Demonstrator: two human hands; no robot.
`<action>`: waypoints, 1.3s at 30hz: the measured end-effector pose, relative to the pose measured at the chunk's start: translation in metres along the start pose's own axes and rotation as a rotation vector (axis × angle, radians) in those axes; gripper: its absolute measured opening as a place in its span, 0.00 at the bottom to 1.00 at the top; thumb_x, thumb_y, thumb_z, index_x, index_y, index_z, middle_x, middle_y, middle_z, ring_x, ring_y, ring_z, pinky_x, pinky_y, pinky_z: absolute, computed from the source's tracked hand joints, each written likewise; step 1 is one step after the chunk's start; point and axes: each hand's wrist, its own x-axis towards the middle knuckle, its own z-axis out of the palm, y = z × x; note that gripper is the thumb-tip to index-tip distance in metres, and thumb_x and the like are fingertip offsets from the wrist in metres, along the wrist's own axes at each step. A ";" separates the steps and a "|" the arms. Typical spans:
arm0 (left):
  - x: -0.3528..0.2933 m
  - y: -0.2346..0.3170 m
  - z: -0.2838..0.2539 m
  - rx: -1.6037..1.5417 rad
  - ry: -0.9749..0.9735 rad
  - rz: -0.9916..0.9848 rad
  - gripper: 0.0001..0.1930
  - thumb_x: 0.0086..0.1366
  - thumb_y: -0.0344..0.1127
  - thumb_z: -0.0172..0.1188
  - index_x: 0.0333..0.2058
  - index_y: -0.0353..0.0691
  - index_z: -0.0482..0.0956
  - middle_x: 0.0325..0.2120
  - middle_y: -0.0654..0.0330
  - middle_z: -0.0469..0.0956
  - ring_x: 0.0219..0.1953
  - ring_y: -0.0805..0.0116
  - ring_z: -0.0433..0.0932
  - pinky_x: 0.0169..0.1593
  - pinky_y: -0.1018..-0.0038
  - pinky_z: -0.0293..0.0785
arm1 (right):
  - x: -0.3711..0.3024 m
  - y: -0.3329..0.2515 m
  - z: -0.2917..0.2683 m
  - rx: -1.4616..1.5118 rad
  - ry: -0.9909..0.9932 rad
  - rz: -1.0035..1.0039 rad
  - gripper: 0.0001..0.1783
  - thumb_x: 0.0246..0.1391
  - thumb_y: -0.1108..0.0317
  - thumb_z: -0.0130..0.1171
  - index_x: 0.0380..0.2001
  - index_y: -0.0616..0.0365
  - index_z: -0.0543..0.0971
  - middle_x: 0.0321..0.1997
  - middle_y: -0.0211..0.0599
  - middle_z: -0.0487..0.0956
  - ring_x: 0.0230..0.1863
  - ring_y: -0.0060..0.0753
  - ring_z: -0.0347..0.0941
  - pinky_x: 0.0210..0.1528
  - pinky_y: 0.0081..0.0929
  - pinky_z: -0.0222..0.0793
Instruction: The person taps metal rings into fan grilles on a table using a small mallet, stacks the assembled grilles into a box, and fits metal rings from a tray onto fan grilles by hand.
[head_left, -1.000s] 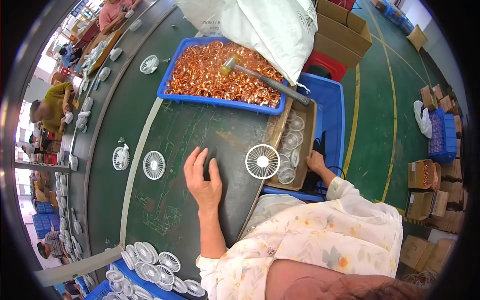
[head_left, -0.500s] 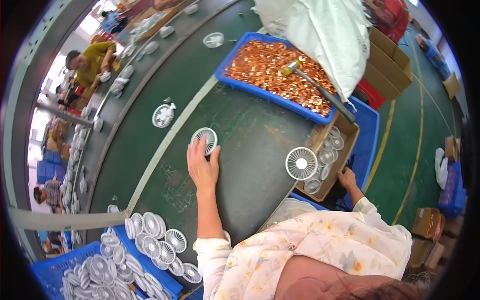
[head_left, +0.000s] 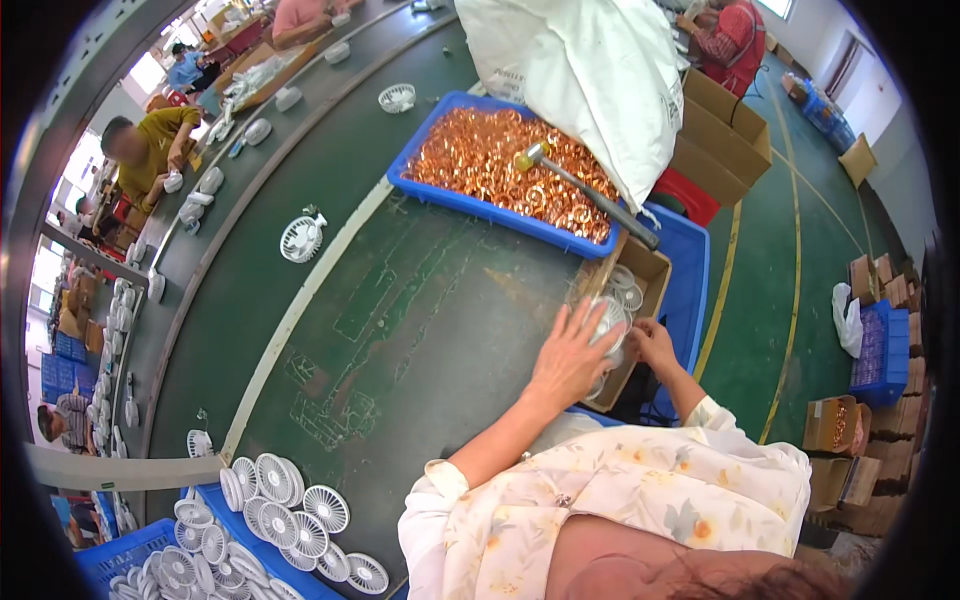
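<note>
My left hand (head_left: 572, 358) reaches over the near end of a cardboard box (head_left: 655, 275), its fingers curved around the edge of a round white fan grille (head_left: 612, 322). Grilles overlap there, so I cannot tell whether it holds one or two. At the right side of the same grilles is my right hand (head_left: 657, 350), thumb and fingers drawn together; what lies between them is too small to make out. More small round grilles (head_left: 625, 287) lie inside the box, partly hidden by my left hand.
A blue tray (head_left: 500, 205) of coppery rings stands beyond, with a hammer (head_left: 590, 190) across it. A white sack (head_left: 590, 90) hangs over its far side. Stacked grilles (head_left: 290, 515) and a blue crate (head_left: 130, 548) are at lower left. One fan part (head_left: 302, 238) sits on the green belt.
My left hand has moved right from the tabletop to the box, and the grille under it has left that spot. My right hand has come up to the grilles. The view has shifted.
</note>
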 end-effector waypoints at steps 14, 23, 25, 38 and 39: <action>-0.081 -0.009 -0.068 -0.141 0.403 -0.310 0.21 0.63 0.34 0.65 0.55 0.41 0.79 0.60 0.45 0.73 0.66 0.43 0.68 0.67 0.56 0.67 | -0.074 -0.260 0.079 -0.098 -0.191 -1.079 0.15 0.59 0.69 0.66 0.47 0.64 0.79 0.42 0.36 0.82 0.40 0.22 0.78 0.39 0.23 0.76; -0.151 -0.005 -0.071 -0.026 0.586 -0.524 0.16 0.62 0.30 0.66 0.50 0.37 0.82 0.55 0.44 0.77 0.61 0.41 0.72 0.62 0.55 0.71 | 0.085 -0.381 0.185 -1.149 0.055 -0.801 0.54 0.45 0.25 0.62 0.70 0.41 0.66 0.71 0.52 0.65 0.73 0.58 0.59 0.67 0.68 0.58; -0.164 -0.007 -0.069 -0.009 0.602 -0.526 0.16 0.62 0.30 0.66 0.49 0.37 0.83 0.55 0.43 0.77 0.60 0.40 0.73 0.62 0.55 0.71 | 0.072 -0.389 0.198 -1.224 -0.030 -0.730 0.57 0.44 0.19 0.58 0.72 0.39 0.63 0.73 0.52 0.63 0.73 0.60 0.58 0.66 0.73 0.56; -0.155 -0.006 -0.064 -0.129 0.687 -0.596 0.15 0.58 0.29 0.69 0.46 0.39 0.85 0.54 0.46 0.79 0.56 0.48 0.79 0.59 0.62 0.75 | 0.098 -0.377 0.197 -1.109 -0.021 -0.837 0.31 0.58 0.40 0.53 0.58 0.46 0.75 0.60 0.59 0.73 0.64 0.64 0.68 0.60 0.56 0.72; -0.156 -0.004 -0.063 -0.153 0.701 -0.616 0.15 0.58 0.29 0.69 0.46 0.39 0.85 0.54 0.47 0.79 0.55 0.49 0.79 0.59 0.63 0.75 | 0.100 -0.374 0.198 -1.086 0.048 -0.877 0.30 0.57 0.43 0.54 0.58 0.48 0.76 0.57 0.58 0.75 0.62 0.63 0.70 0.57 0.57 0.73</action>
